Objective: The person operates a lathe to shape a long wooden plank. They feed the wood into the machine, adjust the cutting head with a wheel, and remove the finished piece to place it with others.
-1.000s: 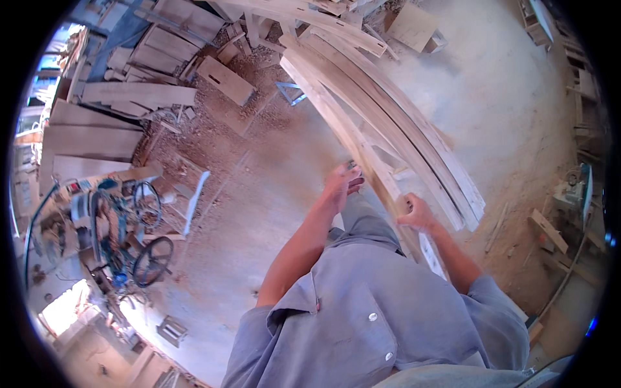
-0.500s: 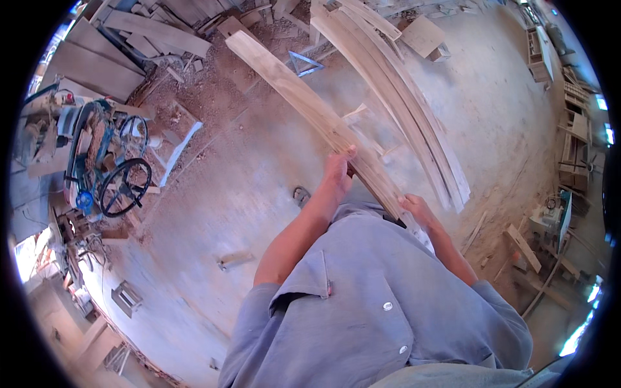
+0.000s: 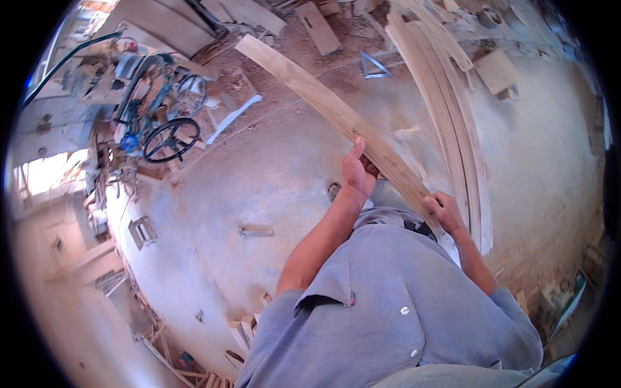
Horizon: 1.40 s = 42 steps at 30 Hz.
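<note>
A long pale wooden plank (image 3: 317, 97) slants from the far left down to my waist, held off the floor in both hands. Around its middle, my left hand (image 3: 359, 169) is closed, thumb on the upper face and fingers curled beneath. Nearer my body, my right hand (image 3: 445, 211) grips the plank's edge close to its near end. Just right of it lies a stack of long boards (image 3: 453, 123), side by side and partly behind the held plank. That plank's nearest tip is hidden by my right hand and shirt.
A machine with a black handwheel (image 3: 171, 140) stands at the left. A blue triangular frame (image 3: 375, 66) lies on the floor ahead. Scrap boards (image 3: 317, 29) pile up at the back. A wooden box (image 3: 497, 71) sits far right, and a small wood piece (image 3: 256, 230) lies left of me.
My view has swung left, so the surroundings appear shifted right. The plank stays in both hands, and its broad face now shows more.
</note>
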Each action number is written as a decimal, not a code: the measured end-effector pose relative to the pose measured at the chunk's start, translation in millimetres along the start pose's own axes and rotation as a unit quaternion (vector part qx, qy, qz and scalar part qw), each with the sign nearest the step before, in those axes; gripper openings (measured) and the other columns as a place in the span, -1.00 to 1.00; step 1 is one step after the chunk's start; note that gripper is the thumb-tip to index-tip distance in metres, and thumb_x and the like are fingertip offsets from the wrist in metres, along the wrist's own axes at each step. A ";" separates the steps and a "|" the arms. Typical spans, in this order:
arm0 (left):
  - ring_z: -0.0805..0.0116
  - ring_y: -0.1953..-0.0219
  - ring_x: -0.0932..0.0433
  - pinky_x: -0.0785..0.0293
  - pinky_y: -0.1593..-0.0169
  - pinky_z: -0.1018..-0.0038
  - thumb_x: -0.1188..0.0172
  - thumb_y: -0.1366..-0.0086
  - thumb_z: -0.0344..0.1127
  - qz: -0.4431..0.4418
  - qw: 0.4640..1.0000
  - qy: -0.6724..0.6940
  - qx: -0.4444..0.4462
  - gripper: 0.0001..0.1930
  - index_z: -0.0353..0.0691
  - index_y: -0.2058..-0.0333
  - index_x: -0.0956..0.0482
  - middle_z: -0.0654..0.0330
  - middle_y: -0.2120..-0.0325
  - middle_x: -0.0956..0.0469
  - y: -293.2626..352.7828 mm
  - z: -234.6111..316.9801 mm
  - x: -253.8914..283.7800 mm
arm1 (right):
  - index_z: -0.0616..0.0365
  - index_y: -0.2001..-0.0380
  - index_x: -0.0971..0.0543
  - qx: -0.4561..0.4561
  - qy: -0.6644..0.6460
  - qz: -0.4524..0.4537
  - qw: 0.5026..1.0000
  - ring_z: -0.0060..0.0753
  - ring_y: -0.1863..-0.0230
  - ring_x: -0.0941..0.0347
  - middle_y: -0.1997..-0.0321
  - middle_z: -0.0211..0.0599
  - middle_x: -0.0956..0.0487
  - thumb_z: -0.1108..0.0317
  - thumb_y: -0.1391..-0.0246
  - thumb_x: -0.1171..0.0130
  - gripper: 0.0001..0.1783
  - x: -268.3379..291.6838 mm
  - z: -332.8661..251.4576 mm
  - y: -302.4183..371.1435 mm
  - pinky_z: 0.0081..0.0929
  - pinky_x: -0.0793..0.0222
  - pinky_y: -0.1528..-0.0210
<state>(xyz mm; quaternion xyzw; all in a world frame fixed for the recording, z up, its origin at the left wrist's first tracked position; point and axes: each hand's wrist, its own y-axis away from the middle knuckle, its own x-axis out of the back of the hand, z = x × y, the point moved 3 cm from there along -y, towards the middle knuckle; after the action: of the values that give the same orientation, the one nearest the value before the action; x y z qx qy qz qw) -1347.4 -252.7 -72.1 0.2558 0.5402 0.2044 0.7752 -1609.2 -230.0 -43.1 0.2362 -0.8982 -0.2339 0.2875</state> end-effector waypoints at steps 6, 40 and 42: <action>0.02 -0.06 -0.47 -0.38 -0.16 0.09 0.07 -0.42 0.03 0.004 0.997 0.040 -0.063 -0.51 -0.26 -0.09 -0.36 0.04 0.01 -0.51 -13.1 11.2 -17.5 | 0.28 0.41 -0.54 0.032 0.082 0.006 0.996 -0.33 0.44 -0.47 0.52 -0.19 -0.55 0.14 -0.05 -0.23 -0.65 27.9 -32.0 -29.2 -0.35 -0.35 0.34; 0.29 -0.07 -0.41 -0.36 -0.16 0.28 -0.15 -0.30 -0.03 -0.274 0.923 -0.002 -0.270 -0.37 -0.20 -0.23 -0.23 0.16 -0.07 -0.38 -194.7 395.1 -233.0 | 0.23 0.25 -0.47 0.193 -0.055 0.000 0.980 -0.62 0.27 -0.42 0.31 -0.45 -0.51 0.46 0.19 -0.31 -0.64 24.2 -334.7 -343.7 -0.58 -0.37 0.21; 0.31 -0.14 -0.33 -0.31 -0.17 0.34 -0.38 -0.09 -0.07 -0.362 0.852 -0.122 -0.357 -0.10 -0.20 -0.31 -0.09 0.20 -0.17 -0.25 -174.6 438.1 -303.7 | 0.30 0.12 -0.48 0.267 -0.107 -0.037 0.957 -0.59 0.23 -0.44 0.24 -0.38 -0.55 0.42 0.12 -0.34 -0.55 36.6 -397.8 -365.4 -0.56 -0.38 0.17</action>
<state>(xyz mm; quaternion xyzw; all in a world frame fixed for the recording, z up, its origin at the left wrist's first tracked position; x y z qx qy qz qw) -1028.6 -647.1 167.8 -0.2293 0.3851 0.0551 0.8922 -1280.2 -648.2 57.1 0.3110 -0.9441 -0.0195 0.1073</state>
